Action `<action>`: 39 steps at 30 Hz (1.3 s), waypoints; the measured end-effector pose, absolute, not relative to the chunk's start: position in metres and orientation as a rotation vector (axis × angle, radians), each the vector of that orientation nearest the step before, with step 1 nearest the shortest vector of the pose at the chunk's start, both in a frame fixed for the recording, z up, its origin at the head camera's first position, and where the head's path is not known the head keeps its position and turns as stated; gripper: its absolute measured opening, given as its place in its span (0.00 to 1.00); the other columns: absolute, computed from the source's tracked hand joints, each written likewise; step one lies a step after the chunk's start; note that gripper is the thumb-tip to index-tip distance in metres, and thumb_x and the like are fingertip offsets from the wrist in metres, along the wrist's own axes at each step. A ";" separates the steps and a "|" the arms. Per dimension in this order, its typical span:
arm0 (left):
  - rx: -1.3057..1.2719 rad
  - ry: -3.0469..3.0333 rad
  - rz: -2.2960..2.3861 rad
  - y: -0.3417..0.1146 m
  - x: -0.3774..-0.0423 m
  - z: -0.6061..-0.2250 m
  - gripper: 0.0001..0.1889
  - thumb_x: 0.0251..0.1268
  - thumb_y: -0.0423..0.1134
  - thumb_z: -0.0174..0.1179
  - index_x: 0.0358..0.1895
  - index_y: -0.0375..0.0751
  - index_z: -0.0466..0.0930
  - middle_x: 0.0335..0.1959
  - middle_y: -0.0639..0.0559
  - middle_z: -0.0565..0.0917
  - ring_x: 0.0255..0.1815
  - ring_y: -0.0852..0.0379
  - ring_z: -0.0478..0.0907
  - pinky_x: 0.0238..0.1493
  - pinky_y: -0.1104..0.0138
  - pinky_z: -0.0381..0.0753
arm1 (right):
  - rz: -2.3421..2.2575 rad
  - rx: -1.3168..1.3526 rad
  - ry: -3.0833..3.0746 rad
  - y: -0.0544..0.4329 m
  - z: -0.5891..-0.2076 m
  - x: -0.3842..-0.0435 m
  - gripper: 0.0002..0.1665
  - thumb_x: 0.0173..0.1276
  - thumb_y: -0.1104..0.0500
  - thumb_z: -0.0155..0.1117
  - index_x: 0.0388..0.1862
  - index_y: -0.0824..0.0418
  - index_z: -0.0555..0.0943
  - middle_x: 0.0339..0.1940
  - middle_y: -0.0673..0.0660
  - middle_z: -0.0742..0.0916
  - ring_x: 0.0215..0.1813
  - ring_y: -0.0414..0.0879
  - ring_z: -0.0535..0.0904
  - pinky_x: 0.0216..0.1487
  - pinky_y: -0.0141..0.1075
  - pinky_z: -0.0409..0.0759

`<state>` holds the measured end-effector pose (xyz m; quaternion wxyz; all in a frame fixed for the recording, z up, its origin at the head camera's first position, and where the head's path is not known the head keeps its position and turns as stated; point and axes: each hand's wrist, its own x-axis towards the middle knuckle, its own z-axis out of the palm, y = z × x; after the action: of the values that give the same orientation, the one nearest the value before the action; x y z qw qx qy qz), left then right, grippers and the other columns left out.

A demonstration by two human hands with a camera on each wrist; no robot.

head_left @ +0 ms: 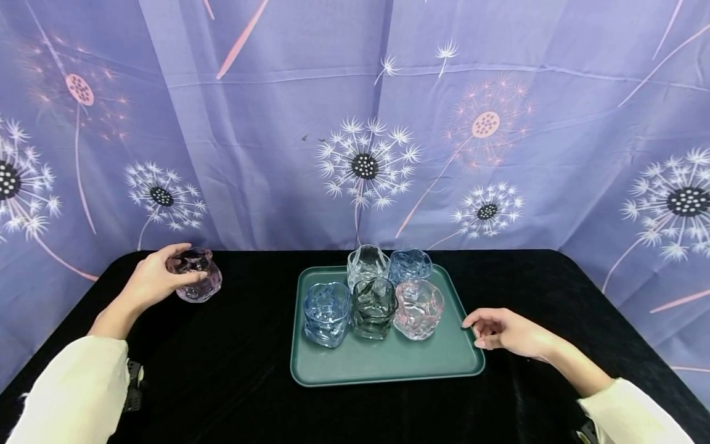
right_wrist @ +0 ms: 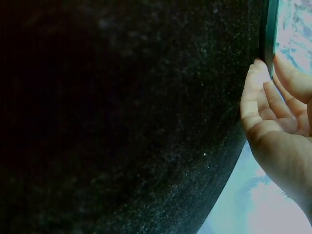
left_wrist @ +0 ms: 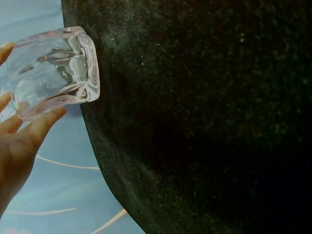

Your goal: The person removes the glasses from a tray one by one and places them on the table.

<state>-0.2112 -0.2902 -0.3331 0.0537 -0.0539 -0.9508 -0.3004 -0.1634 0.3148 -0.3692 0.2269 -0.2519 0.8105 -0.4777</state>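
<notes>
Left hand (head_left: 148, 280) pinches the purple glass (head_left: 206, 287) at the table's (head_left: 222, 382) far left, well apart from the tray (head_left: 399, 365), whose right edge the right hand (head_left: 509, 333) pinches; advisable: firm, even finger pressure, glass level, tray braced against sliding.

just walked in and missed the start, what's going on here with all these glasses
A person's left grip holds a pinkish-purple glass at the left of the black-covered table; whether the glass rests on the table is hard to tell. The right grip pinches the right edge of a green tray. On the tray stand a clear glass and a blue glass at the back, with a second blue glass, a dark glass and a pink glass in front.
</notes>
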 end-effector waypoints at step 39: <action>-0.306 -2.736 -0.838 -0.257 -0.187 -0.313 0.43 0.47 0.50 0.69 0.64 0.32 0.61 0.61 0.28 0.63 0.59 0.29 0.59 0.51 0.39 0.59 | -1.309 -0.694 2.241 0.315 -0.368 -0.163 0.19 0.63 0.67 0.59 0.50 0.76 0.71 0.31 0.62 0.76 0.29 0.39 0.72 0.28 0.33 0.74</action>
<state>-0.1867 -0.2571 -0.3130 0.1314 -0.1055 -0.9425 -0.2888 -0.1631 0.3150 -0.3685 0.2255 -0.2518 0.8126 -0.4748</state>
